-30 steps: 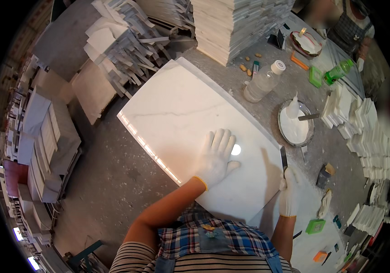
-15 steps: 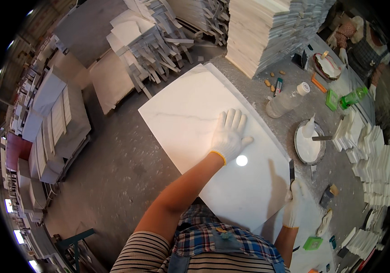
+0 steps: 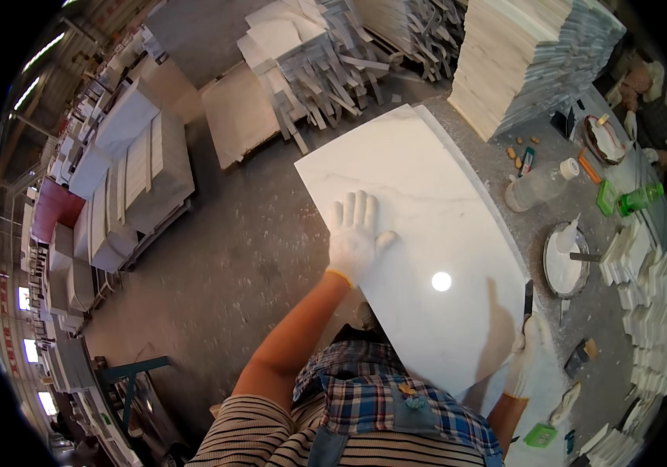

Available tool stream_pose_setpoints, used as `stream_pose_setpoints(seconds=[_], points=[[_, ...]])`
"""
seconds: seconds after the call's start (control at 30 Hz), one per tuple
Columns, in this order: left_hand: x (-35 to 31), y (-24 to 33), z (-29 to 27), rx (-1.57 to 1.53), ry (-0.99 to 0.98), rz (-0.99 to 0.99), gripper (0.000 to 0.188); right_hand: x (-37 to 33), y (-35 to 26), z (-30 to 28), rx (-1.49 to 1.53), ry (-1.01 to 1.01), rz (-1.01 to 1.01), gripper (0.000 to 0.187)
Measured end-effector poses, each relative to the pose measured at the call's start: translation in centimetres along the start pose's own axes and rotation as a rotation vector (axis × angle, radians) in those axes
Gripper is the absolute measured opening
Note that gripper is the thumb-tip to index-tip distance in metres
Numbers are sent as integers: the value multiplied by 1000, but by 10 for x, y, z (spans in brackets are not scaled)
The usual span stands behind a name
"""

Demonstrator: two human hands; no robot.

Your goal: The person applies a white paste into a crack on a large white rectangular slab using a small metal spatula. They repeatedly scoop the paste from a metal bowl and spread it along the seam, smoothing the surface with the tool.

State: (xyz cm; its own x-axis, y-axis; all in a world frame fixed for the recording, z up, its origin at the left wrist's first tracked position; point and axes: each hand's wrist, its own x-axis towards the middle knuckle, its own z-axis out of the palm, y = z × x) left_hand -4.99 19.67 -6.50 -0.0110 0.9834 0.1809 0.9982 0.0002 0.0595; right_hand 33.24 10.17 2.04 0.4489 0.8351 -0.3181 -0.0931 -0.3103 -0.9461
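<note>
Slab of white, grey-veined stone (image 3: 427,218) lies flat on the grey worktable (image 3: 602,311). The gloved left hand (image 3: 353,240) rests palm down near its left edge, fingers spread, gripping nothing, apparently to steady it. The gloved right hand (image 3: 532,352) curls round a dark flat-bladed scraper (image 3: 529,297) (handle hidden) at the slab's right corner. A round bowl (image 3: 565,295), probably placed for easy reach, holds white paste (image 3: 561,270), a nozzled squeeze bottle (image 3: 568,237) and another blade (image 3: 585,257).

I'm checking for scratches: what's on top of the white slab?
The gloved left hand lies over the white slab, near a round light spot; the surface under the hand is hidden.
</note>
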Motion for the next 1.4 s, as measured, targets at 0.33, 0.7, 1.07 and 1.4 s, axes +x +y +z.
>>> stream_pose_setpoints(seconds=[0.33,0.7,1.07,1.4], points=[[-28,-42,-34,5,-57,72,86,-20,-8,13,-82,-125,-34,27],[-125,39,-83,-290,-292,457,91,-32,-5,20,-93,-202,-84,26],[-167,44,-82,-395,-252,686,85,-48,14,21,-81,-271,-21,30],[-118,-6,-89,-234,-227,363,83,-71,-10,34,-155,-311,3,29]])
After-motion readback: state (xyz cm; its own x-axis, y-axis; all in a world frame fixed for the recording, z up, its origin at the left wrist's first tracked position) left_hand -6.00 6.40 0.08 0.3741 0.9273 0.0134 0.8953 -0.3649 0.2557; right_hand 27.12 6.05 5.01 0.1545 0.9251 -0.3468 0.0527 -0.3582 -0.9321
